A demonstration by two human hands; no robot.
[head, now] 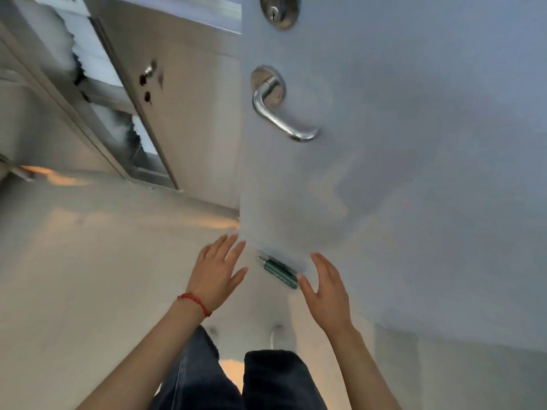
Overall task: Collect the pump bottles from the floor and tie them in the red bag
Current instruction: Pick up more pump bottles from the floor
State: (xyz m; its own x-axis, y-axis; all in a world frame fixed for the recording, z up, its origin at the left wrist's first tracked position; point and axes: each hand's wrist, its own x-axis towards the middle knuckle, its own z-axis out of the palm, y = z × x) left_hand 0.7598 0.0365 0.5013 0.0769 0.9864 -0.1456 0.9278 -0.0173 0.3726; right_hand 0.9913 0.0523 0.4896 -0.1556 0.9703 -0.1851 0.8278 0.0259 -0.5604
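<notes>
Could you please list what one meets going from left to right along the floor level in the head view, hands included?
Red wrist string → left hand → green pump bottle lying at the foot of the door → right hand.

Count on inspection: one green pump bottle (279, 272) on the floor (88, 276); two hands, left (217, 269) and right (325, 287); one red wrist cord (195, 303); one lever door handle (281, 113); one keyhole cylinder (279, 10).
</notes>
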